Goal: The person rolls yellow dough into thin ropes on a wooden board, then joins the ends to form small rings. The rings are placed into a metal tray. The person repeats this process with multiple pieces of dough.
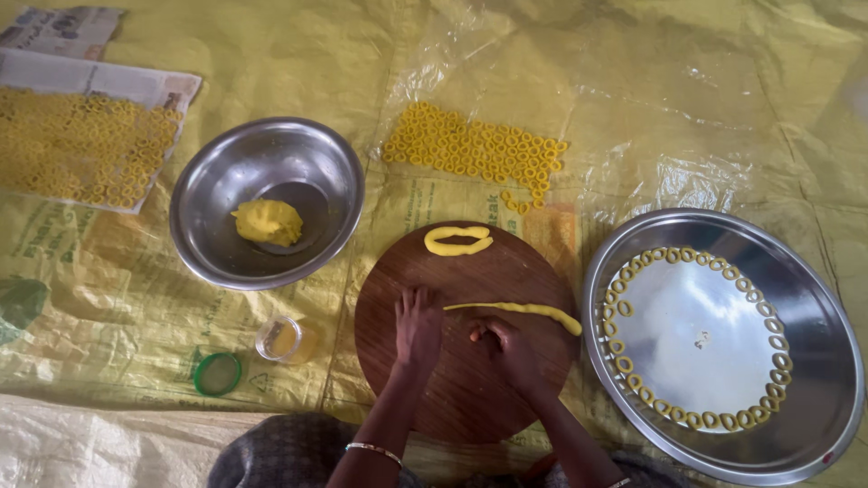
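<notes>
Both hands rest on the round wooden board [466, 380]: the left hand [418, 330] lies flat with its fingers spread open and holds nothing, and the right hand [508, 348] is half closed, its fingertips touching the near end of the long dough rope [520, 311]. Under everything lies a yellow plastic sheet [271, 54]. To the right of the board stands a large steel tray [814, 361] with small dough rings [624, 365] arranged along its inner edge. To the left is a steel bowl [208, 226] with a lump of yellow dough [268, 222] inside. Beyond the board, many rings lie in a group on clear plastic [475, 149]. A folded dough strip [457, 239] lies on the board's far side. A small glass [280, 339] and a green lid [217, 373] stand near the left hand.
</notes>
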